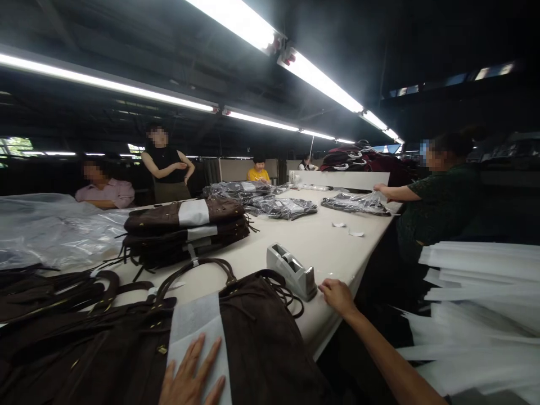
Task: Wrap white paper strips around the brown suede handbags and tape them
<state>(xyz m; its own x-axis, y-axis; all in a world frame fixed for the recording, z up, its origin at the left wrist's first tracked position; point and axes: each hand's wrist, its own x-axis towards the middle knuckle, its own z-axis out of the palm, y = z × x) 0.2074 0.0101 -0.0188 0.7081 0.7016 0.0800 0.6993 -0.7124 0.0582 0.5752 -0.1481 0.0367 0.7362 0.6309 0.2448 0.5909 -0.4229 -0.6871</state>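
A dark brown bag (261,326) with looped handles lies flat in front of me. Across it runs a white paper band (196,315). My left hand (192,374) rests on that band, fingers spread and palm down. To the right, my right hand (336,295) is at the cutting end of a grey tape dispenser (291,271). Its fingertips are pinched together. Whatever they may hold is too small to make out. The dispenser stands on the pale table (333,259).
Stacked brown bags (147,219) with paper bands sit beyond. Clear plastic sheeting (63,230) covers the left side. Plastic-wrapped bags (287,208) lie farther off. A co-worker (447,191) handles one at the right edge. White sheets (476,320) are piled at lower right.
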